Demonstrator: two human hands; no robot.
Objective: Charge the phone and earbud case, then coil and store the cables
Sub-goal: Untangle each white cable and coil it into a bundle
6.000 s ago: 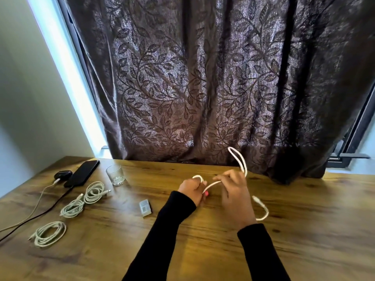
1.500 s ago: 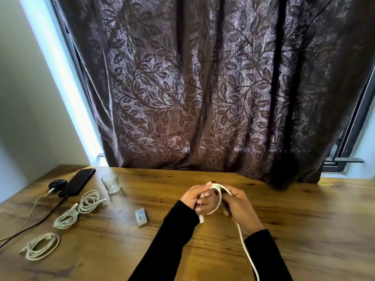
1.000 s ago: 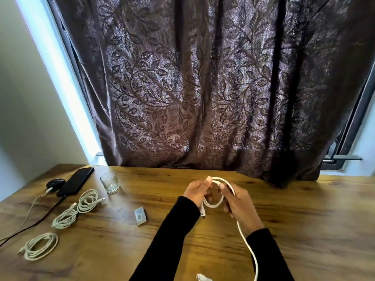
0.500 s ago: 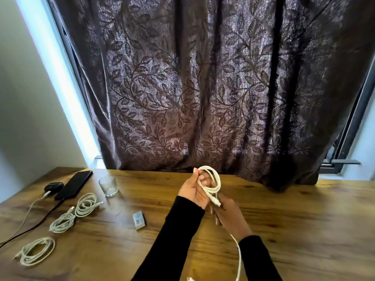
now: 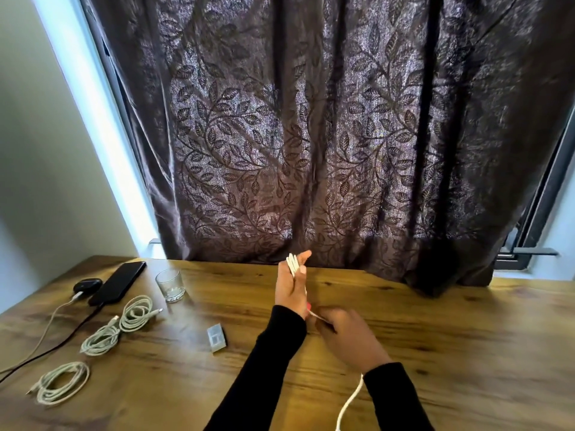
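Coiling thin white charging cable (image 5: pixel 350 402): left hand (image 5: pixel 291 286) gripped loops, right hand (image 5: pixel 348 339) pinched the strand; next wrap probably needed slack.

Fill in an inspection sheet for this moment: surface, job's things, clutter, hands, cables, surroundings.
Surface: wooden table.
Job's things: phone and earbud case at the far left, each with a cable attached.
Clutter: glass; small clear box.
Hands: left hand holds white cable loops; right hand pinches its trailing length.
Cables: three coiled cables lying left.
Surroundings: leaf-pattern curtain over the window.
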